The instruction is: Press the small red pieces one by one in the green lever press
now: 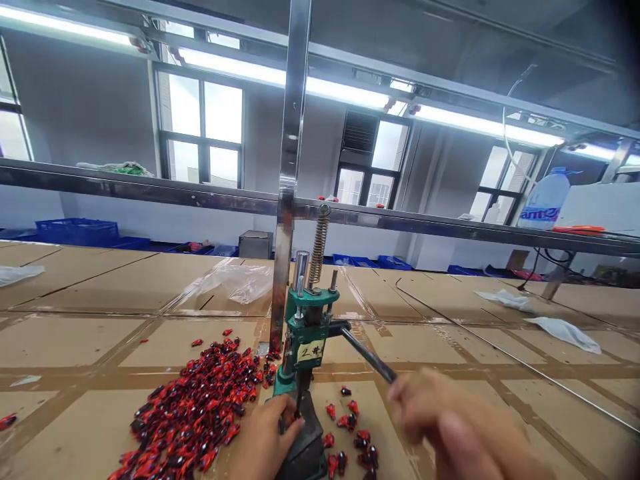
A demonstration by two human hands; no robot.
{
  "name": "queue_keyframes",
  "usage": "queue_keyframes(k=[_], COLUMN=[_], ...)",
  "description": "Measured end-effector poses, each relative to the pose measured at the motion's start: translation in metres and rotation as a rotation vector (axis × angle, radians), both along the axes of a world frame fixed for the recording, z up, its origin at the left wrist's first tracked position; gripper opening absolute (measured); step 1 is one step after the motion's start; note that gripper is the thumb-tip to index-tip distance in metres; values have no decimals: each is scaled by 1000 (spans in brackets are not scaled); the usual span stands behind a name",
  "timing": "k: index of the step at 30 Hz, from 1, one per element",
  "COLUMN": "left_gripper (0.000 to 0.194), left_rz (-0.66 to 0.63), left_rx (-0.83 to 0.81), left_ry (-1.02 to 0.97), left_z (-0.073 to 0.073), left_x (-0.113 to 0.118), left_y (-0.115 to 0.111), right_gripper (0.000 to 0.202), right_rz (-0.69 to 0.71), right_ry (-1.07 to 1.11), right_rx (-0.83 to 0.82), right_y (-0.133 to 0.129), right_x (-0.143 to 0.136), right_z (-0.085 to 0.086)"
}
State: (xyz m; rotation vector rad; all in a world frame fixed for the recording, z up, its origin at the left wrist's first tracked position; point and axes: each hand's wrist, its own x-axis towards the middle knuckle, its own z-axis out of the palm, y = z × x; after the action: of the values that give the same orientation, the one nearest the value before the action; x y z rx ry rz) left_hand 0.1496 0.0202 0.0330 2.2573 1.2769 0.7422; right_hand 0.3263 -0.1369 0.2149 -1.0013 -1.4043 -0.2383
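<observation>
A green hand-operated press (310, 327) with a tall spring and a label reading "2#" stands in front of me. My right hand (445, 417) is closed around the end of its lever (373, 357), which slopes down to the right; this hand is somewhat blurred. At the foot of the ram, over the dark base (310, 427), my left hand (273, 430) has its thumb and fingers pinched together. Whatever lies between those fingertips is too small and hidden to name. Left of the press spreads a large pile of small red-and-black parts (200, 400); several similar loose parts (347, 420) lie to its right.
Taped cardboard (65, 347) covers the table. Behind the press rises a metal post (287, 167), meeting a crossbar (200, 195). A long thin rod (480, 333) lies on the right. Plastic bags (240, 283), blue crates (77, 232) and a clear bottle (547, 197) are farther back.
</observation>
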Motion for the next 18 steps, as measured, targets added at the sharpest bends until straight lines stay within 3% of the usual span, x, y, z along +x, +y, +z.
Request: queue_keyframes(k=[4, 7, 9, 11, 13, 16, 18], left_gripper=[7, 3, 21, 19, 16, 19, 19], left_rz=[110, 69, 27, 32, 76, 164, 80], left_rx=[-62, -90, -75, -31, 25, 72, 36], left_ry=[73, 45, -10, -38, 2, 214, 380], left_z=[-6, -23, -28, -21, -6, 15, 20], left_x=[10, 23, 25, 12, -14, -60, -81], left_y=[-14, -29, -35, -34, -24, 1, 16], right_gripper=[43, 43, 41, 39, 36, 36, 37], right_rz=[98, 202, 220, 230, 240, 242, 235], right_ry=[210, 320, 353, 370, 379, 359, 345], right_rx=[-71, -83, -60, -40, -26, -9, 10], right_y=[54, 89, 99, 100, 98, 97, 98], right_x=[6, 3, 2, 2, 3, 4, 5], right_z=[83, 115, 119, 116, 113, 111, 111])
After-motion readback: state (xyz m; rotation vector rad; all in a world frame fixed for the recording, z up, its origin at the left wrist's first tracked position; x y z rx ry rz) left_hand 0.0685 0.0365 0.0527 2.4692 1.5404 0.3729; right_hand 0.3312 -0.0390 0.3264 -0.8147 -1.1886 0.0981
